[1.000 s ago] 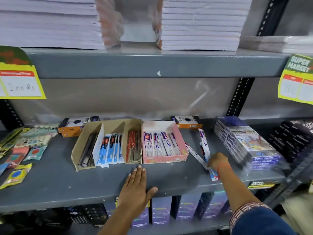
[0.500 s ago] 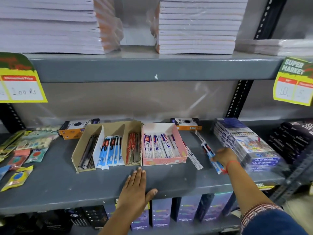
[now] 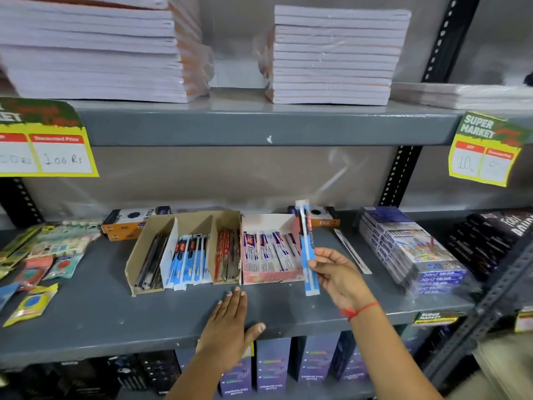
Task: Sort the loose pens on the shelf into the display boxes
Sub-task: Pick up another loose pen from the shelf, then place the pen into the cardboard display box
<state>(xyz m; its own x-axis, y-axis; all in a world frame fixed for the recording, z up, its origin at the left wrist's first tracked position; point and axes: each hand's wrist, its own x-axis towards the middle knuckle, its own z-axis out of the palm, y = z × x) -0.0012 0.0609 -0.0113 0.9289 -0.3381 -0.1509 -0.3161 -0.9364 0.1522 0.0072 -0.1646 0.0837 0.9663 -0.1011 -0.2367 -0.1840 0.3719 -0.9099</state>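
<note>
My right hand [image 3: 337, 272] holds a blue-and-white packaged pen [image 3: 307, 249] upright, just right of the pink display box [image 3: 268, 277], which contains white-and-purple pen packs. Left of it stands a brown cardboard display box [image 3: 144, 252] with three compartments: dark pens, blue packaged pens [image 3: 189, 261] and red pens [image 3: 227, 258]. One loose white pen pack [image 3: 350, 251] lies on the grey shelf [image 3: 101, 321] to the right of my right hand. My left hand [image 3: 229, 321] rests flat and open on the shelf's front edge, holding nothing.
Stacks of shrink-wrapped colour-pencil packs [image 3: 409, 249] sit to the right, dark boxes [image 3: 490, 241] beyond them. Small packets [image 3: 43, 255] lie scattered at the left. Orange-and-black boxes [image 3: 127, 223] stand behind the display boxes. Notebook stacks [image 3: 331, 56] fill the upper shelf; price tags hang from it.
My right hand has lifted the blue packaged pen off the shelf and brought it left and upright, next to the pink box. My left hand stays flat on the shelf.
</note>
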